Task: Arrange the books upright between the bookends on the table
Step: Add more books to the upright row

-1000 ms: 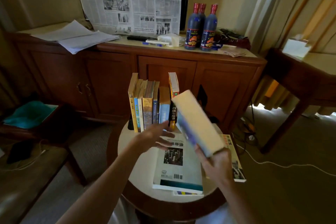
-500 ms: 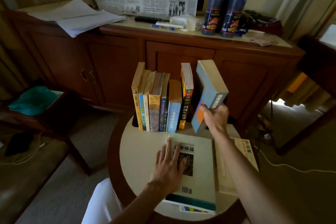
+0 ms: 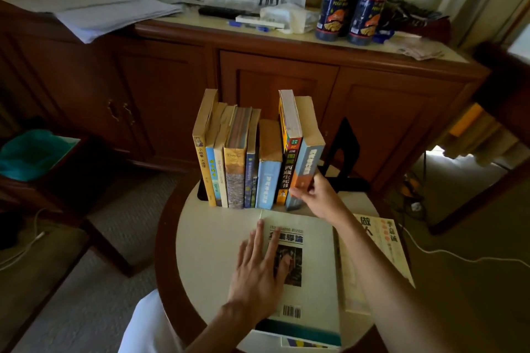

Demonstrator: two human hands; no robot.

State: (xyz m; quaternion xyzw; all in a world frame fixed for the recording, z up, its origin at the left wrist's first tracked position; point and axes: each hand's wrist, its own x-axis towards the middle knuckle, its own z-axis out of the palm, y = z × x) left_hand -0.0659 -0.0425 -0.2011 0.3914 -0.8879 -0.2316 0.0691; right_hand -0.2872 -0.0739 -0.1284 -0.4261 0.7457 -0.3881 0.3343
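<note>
While the right hand point(image 3: 318, 198) pinches the eighth upright book point(image 3: 308, 152) at the row's right end near the worktop's point(image 3: 212, 252) far edge, the left hand point(image 3: 258, 269) lies flat, fingers straight, on one of two flat books point(image 3: 312, 272).

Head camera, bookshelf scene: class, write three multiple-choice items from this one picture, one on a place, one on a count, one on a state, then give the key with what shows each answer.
1. Where is the book that the right hand grips?
A. at the right end of the upright row
B. flat on the table
C. on the cabinet

2. How many dark bottles stand on the cabinet?
A. none
B. two
C. five

3. How does the left hand lie?
A. in a fist
B. flat, fingers straight, on the white book
C. pinching a pen

Key: 1 A, the blue and orange book stands beside the black-spined one; 2 B, two red-capped bottles show; 3 B, its fingers spread over the white book.
</note>
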